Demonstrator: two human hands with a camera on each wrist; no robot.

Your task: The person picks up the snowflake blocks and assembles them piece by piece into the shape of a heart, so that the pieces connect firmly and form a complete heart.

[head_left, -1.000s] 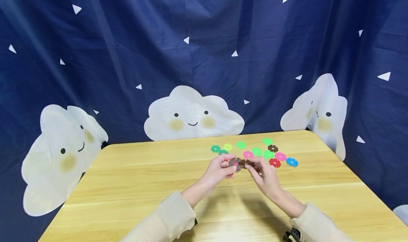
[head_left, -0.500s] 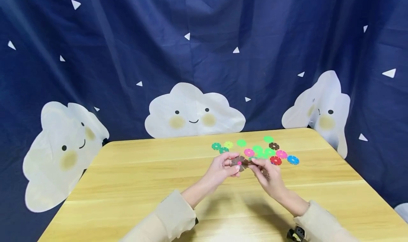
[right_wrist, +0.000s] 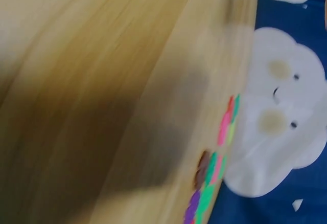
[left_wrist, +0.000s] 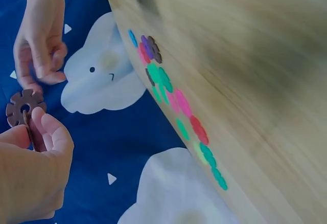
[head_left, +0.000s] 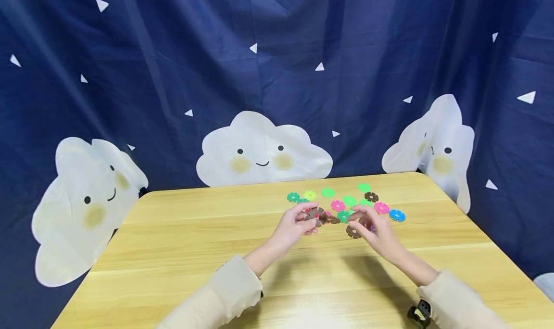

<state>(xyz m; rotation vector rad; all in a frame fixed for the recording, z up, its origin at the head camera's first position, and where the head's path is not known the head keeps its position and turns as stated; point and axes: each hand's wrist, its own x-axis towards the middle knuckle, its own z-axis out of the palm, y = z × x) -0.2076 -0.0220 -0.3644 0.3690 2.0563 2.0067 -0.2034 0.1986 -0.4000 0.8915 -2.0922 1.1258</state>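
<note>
My left hand point(head_left: 294, 225) pinches a brown notched disc point(head_left: 315, 215) between thumb and fingers above the table. A second brown disc point(left_wrist: 19, 112) is slotted crosswise into it, as the left wrist view shows. Just to the right, my right hand point(head_left: 377, 233) hovers apart from the pair, with bent fingers and nothing visible between them. In the left wrist view this right hand point(left_wrist: 41, 55) stands close to the joined discs. Another brown disc point(head_left: 353, 232) lies on the table below my right fingers, partly hidden. The right wrist view does not show the right hand's fingers.
Several flat notched discs lie toward the back of the wooden table point(head_left: 195, 237), among them a blue disc point(head_left: 396, 215), a pink disc point(head_left: 338, 205), a yellow disc point(head_left: 309, 195) and a dark brown disc point(head_left: 371, 197). Behind the table hangs a blue curtain point(head_left: 285, 88) with clouds.
My right hand has let go of the brown disc and moved right. The left hand still holds the joined pair, now slightly further left.
</note>
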